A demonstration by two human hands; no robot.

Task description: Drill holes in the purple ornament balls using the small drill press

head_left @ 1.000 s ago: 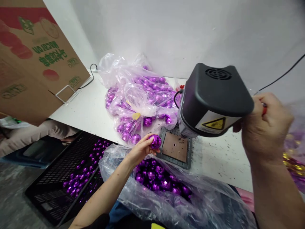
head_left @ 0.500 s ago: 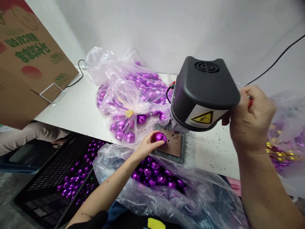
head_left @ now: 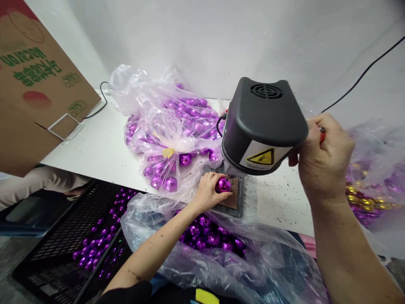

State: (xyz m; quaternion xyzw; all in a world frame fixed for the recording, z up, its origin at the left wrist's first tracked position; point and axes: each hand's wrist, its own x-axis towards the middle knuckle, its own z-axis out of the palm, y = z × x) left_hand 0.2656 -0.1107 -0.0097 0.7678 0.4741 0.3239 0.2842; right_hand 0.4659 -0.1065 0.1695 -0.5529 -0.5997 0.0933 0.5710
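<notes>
A shiny purple ball (head_left: 223, 185) is held between the fingers and thumb of my left hand (head_left: 210, 191), over the brown plate (head_left: 233, 198) of a small press. Above it stands the press's black head (head_left: 265, 122), with a yellow warning label facing me. At the right side of the head, my right hand (head_left: 327, 158) is wrapped round a handle, of which only a red bit shows. An open clear bag (head_left: 177, 249) with many purple balls (head_left: 213, 238) lies just below the plate.
Tied clear bags of purple balls (head_left: 171, 184) lie on the white table (head_left: 95, 147). A cardboard box (head_left: 41, 114) stands at the left, above a black crate (head_left: 41, 253) holding purple balls. More bags with gold and purple pieces (head_left: 368, 198) sit at the right. A person's leg (head_left: 47, 181) shows at the left.
My left hand has moved right with the ball, further over the plate and close under the press head. My right hand keeps its grip on the handle. The whole view has shifted slightly.
</notes>
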